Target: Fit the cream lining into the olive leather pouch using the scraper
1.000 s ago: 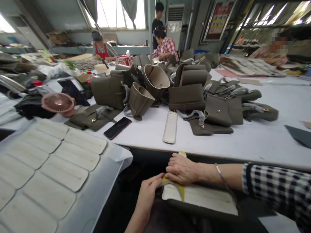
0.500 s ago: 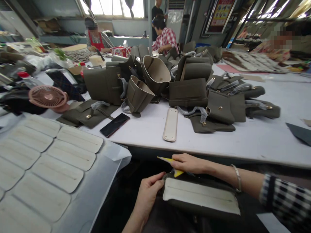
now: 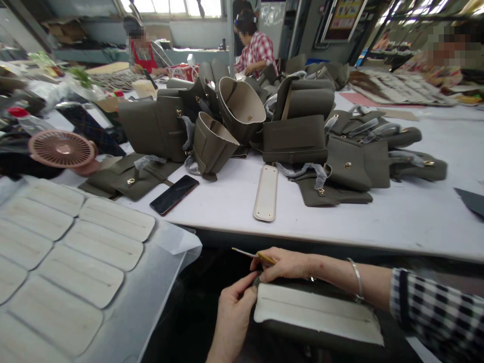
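Observation:
A dark olive bag lies low in front of me, with a pale, rounded rectangular panel facing up on it. At the left end of that panel, the thumb and fingers of my left hand pinch the bag's edge. My right hand is closed around a slim, pointed tool with yellow on it, whose tip points left. Its thumb and fingertips press on the same corner, close to my left fingertips. The tool's exact kind is not clear, and the bag's underside is hidden.
Pale panels lie in rows on a sheet at left. On the white table are a phone, a pale strip with corner holes, several olive bags and a pink fan. Co-workers sit beyond.
My right hand has come down and left onto the bag's corner, next to my left fingers. The yellow tool has turned and shows less of its yellow. The view has shifted slightly.

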{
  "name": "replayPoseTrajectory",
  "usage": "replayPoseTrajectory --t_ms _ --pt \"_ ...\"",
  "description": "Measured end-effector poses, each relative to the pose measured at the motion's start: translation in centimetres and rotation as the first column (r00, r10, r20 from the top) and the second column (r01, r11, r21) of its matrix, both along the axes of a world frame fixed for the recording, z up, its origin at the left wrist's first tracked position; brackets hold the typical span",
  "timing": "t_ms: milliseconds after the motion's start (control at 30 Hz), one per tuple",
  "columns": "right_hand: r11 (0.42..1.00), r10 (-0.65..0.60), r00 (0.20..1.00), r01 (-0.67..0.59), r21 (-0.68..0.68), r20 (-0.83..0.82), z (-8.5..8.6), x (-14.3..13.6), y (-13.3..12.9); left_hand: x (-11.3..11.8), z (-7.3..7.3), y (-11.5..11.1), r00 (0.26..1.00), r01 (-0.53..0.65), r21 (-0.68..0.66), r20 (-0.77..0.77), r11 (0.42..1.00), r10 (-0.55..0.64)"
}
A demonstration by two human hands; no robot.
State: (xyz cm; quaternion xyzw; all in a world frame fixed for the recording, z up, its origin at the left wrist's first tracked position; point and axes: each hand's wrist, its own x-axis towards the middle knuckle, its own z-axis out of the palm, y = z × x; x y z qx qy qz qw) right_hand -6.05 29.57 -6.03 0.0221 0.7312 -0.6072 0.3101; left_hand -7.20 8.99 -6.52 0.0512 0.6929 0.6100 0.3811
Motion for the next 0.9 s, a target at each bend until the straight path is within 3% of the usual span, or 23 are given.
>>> replayPoseTrajectory --t_ms 233,467,600,667,767,833,900 --pt "0.993 0.068 0.991 -0.056 0.106 -0.114 0.5 -0.4 -0.8 0.4 -0.3 -0.1 0.997 -0.033 -0.079 -0.066 0.996 0.028" --pt "0.968 0.07 0.989 -0.037 0.248 -0.128 1.3 0.4 -0.9 -0.4 -1.2 -0.4 0.998 0.005 0.065 0.066 0.998 -0.009" --pt "0.929 0.0 0.985 0.065 0.365 -0.174 2.8 1.8 0.1 -0.4 -1.3 0.4 0.999 0.0 0.114 -0.034 0.994 0.003" --pt "0.932 -0.079 0.977 0.143 0.333 -0.199 4.4 2.8 0.7 -0.3 -1.3 0.6 0.998 -0.002 0.126 -0.054 0.992 0.009" --pt "0.929 -0.294 0.929 0.333 0.163 -0.227 7.2 5.1 1.2 -0.1 -1.5 0.4 0.999 -0.029 0.151 -0.018 0.988 0.032" --pt "0.871 -0.473 0.846 0.491 0.014 -0.247 8.6 7.3 0.9 0.4 -1.9 0.0 0.997 -0.051 0.185 0.062 0.981 0.04" --pt "0.764 -0.644 0.739 0.633 -0.121 -0.197 9.0 9.9 -0.3 1.2 -2.6 -0.6 0.982 -0.095 0.203 0.181 0.975 0.058"
